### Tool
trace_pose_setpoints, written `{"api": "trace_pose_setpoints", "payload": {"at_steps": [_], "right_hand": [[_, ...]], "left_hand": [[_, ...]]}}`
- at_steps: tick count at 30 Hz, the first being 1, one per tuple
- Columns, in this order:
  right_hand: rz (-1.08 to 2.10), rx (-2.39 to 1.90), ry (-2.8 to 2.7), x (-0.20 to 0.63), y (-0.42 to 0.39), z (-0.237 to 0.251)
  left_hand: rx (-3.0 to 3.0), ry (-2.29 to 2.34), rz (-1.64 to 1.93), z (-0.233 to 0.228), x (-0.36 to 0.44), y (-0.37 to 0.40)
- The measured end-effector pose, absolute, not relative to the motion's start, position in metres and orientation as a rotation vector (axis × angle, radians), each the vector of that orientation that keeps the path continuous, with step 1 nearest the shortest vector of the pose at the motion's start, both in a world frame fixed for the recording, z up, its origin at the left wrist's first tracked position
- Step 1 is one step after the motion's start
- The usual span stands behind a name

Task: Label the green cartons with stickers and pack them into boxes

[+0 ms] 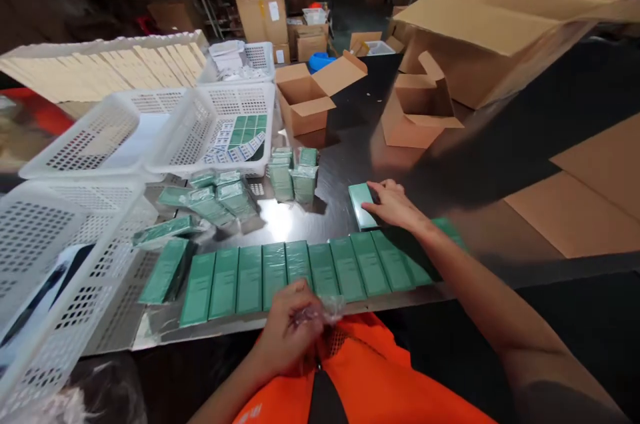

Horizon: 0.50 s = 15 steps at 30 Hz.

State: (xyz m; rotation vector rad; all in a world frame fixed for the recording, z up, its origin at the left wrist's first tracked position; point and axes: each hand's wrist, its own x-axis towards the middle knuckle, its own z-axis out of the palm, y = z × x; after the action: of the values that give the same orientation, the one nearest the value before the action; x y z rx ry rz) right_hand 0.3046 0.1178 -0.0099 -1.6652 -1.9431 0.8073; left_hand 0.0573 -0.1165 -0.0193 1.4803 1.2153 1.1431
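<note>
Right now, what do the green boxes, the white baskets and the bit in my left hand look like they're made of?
Green boxes: probably printed card, matte, with crisp flat edges. White baskets: moulded plastic, judging by the perforated lattice walls. The scrap in the left hand: thin clear plastic film, crinkled and glinting. The right hand rests on one separate green box.

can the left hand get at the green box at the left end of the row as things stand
Probably yes. The left hand is bunched around clear wrap at the table's near edge, and the leftmost box in the row lies flat a little to its left, with nothing between them, though the wrap fills its fingers.
</note>
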Motion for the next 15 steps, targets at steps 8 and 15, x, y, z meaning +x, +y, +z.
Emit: {"api": "trace_pose_setpoints", "payload": {"at_steps": [8,15], "right_hand": [[0.516,-1.045,-2.310,0.197,0.137,0.019],[0.711,-1.018,-2.196,0.180,0.119,0.048]], "left_hand": [[1.227,1.332,1.392,-0.012,0.053,-0.117],[0.543,1.108,1.268,-0.002,0.042,-0.107]]}}
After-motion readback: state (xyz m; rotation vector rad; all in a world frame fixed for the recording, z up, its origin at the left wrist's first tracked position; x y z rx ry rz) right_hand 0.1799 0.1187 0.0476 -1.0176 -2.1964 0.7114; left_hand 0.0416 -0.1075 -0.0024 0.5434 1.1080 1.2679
